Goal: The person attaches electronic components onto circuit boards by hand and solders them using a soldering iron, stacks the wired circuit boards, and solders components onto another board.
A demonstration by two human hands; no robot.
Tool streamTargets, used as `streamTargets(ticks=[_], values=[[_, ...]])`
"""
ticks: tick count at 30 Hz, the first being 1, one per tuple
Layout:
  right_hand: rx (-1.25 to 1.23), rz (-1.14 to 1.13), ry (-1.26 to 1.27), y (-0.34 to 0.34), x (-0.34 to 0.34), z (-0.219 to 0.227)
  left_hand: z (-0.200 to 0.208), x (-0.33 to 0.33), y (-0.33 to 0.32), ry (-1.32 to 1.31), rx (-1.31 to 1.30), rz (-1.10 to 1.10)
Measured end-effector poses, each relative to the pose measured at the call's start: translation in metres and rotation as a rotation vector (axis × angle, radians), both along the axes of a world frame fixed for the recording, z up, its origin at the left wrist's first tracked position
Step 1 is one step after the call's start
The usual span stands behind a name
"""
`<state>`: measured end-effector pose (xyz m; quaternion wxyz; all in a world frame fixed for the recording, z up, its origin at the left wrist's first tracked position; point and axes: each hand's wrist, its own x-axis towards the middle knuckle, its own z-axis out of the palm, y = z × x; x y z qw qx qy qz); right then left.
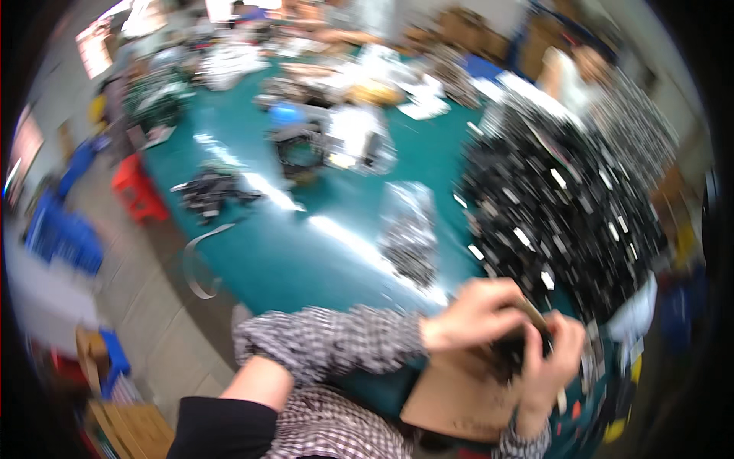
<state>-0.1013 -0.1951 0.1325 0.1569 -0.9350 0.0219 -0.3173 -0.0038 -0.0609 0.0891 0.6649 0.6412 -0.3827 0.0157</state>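
My left hand (482,315) reaches in from the left above a brown cardboard box (451,394). Its fingers are bent and closed around the edge of something brown and dark that motion blurs. Facing it, my right hand (554,359) has its thumb and fingers closed on the same spot, beside a dark item (514,348) whose kind I cannot make out. The box lies at the table's near edge, under both hands. Just beyond them spreads a large heap of small black pieces with white tags (566,206).
A clear plastic bag of small parts (410,237) lies on the green table (321,260). Farther off are a black roll (298,153), a dark pile (214,191) and more bags. A red stool (139,190) and blue crates (65,233) stand left. Another person (577,80) sits at the far right.
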Motion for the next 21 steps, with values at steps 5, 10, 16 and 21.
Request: streamTargets(ticks=[5,10,16,21], values=[[0.093,0.048,0.097,-0.003,0.001,0.001,-0.013,-0.010,-0.008,0.138,0.017,0.055],[0.331,0.220,0.105,-0.001,0.012,-0.007,-0.023,-0.006,0.000,0.131,-0.061,0.122],[0.452,0.158,0.108,-0.012,0.030,-0.040,-0.023,-0.001,-0.007,0.151,-0.058,0.208],[0.510,0.125,0.044,-0.009,0.032,-0.042,-0.022,-0.007,-0.013,0.125,-0.059,0.267]])
